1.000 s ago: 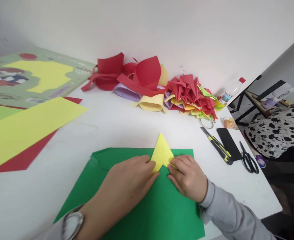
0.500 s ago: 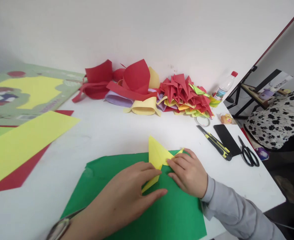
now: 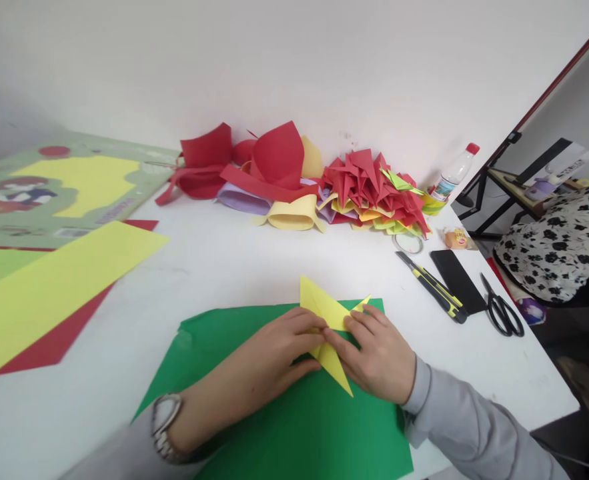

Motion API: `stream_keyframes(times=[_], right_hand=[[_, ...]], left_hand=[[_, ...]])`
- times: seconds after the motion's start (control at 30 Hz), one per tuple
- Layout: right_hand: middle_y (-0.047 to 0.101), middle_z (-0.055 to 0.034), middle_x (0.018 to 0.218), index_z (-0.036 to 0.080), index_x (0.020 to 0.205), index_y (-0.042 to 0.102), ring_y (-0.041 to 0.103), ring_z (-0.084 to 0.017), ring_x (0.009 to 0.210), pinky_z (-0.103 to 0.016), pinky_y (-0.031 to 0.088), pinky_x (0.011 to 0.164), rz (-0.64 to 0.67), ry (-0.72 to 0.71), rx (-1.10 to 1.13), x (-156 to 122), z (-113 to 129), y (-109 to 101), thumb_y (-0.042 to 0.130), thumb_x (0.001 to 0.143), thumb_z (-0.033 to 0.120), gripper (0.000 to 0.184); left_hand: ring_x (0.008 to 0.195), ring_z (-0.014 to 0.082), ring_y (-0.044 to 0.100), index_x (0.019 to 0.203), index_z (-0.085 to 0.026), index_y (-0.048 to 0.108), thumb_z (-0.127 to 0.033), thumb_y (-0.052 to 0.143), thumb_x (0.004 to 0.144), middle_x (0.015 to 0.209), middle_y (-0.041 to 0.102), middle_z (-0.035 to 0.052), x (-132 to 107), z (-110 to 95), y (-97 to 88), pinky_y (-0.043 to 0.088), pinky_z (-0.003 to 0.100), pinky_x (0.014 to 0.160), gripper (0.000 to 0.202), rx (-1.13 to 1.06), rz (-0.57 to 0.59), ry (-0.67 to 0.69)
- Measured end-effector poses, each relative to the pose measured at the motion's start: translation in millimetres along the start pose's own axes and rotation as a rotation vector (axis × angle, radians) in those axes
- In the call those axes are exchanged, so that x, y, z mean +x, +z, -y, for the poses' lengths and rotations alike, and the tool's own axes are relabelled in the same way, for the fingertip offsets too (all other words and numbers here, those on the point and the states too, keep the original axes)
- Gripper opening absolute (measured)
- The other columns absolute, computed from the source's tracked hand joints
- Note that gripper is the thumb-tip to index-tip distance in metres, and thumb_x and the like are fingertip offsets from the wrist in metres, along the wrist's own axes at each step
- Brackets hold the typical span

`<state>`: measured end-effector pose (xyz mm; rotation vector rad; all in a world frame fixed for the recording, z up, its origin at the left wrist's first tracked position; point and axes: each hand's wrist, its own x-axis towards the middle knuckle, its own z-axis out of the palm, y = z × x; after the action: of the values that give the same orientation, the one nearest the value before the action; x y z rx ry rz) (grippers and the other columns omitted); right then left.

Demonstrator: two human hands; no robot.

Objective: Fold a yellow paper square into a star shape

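Observation:
A piece of yellow folded paper (image 3: 327, 308) with several pointed corners lies over a green sheet (image 3: 294, 413). My left hand (image 3: 284, 347) holds its left side, the fingertips curled onto the paper near the middle. On the other side, my right hand (image 3: 377, 350) grips the paper, its thumb or forefinger meeting the left fingertips at the centre. One point of the paper stands up at the back, one pokes out above the right fingers, and another aims toward me. Parts of the folds are hidden under my fingers.
Red, purple and yellow paper shapes (image 3: 274, 160) and a pile of folded pieces (image 3: 364, 183) line the wall. Rightward lie a utility knife (image 3: 431, 287), a black strip (image 3: 457, 280), scissors (image 3: 501, 310), tape (image 3: 408, 243) and a bottle (image 3: 454, 173). Yellow paper (image 3: 74, 287) lies leftward.
The paper's lower point has swung from the left, under my left hand, to the right, now aiming toward me. My hands have come together at its centre. The view has shifted slightly.

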<state>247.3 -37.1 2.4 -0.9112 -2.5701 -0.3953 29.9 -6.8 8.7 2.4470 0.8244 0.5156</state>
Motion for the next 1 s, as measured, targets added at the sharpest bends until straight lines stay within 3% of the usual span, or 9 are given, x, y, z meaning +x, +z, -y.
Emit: stream_keyframes(times=[0.4, 0.6, 1.0], right_hand=[[0.067, -0.0147, 0.097, 0.015, 0.11, 0.068, 0.06, -0.026, 0.095, -0.046, 0.053, 0.087, -0.046, 0.003, 0.058, -2.8, -5.9, 1.3, 0.049, 0.094, 0.018, 0.025], [0.068, -0.016, 0.1, 0.012, 0.111, 0.068, 0.061, -0.028, 0.096, -0.046, 0.055, 0.085, -0.009, 0.023, 0.115, -2.8, -7.1, -0.8, 0.055, 0.095, 0.042, 0.036], [0.067, -0.0153, 0.098, 0.01, 0.121, 0.063, 0.06, -0.026, 0.096, -0.042, 0.054, 0.086, -0.006, 0.046, 0.175, -3.6, -9.8, -0.7, 0.052, 0.097, 0.043, 0.043]], left_hand=[[0.1, 0.0165, 0.063, 0.097, -0.021, 0.071, -0.024, 0.051, 0.098, 0.098, 0.074, 0.0029, 3.4, 14.4, -9.5, 0.049, 0.028, 0.09, 0.02, -0.077, -0.008, 0.158], [0.099, 0.0174, 0.065, 0.095, -0.022, 0.072, -0.033, 0.047, 0.1, 0.099, 0.075, 0.0037, 3.2, 21.4, -6.7, 0.051, 0.028, 0.088, 0.028, -0.098, -0.082, 0.257], [0.1, 0.0162, 0.064, 0.099, -0.021, 0.07, -0.031, 0.044, 0.101, 0.099, 0.074, 0.0032, 1.0, 21.7, -7.0, 0.051, 0.026, 0.089, 0.028, -0.104, -0.077, 0.222]])
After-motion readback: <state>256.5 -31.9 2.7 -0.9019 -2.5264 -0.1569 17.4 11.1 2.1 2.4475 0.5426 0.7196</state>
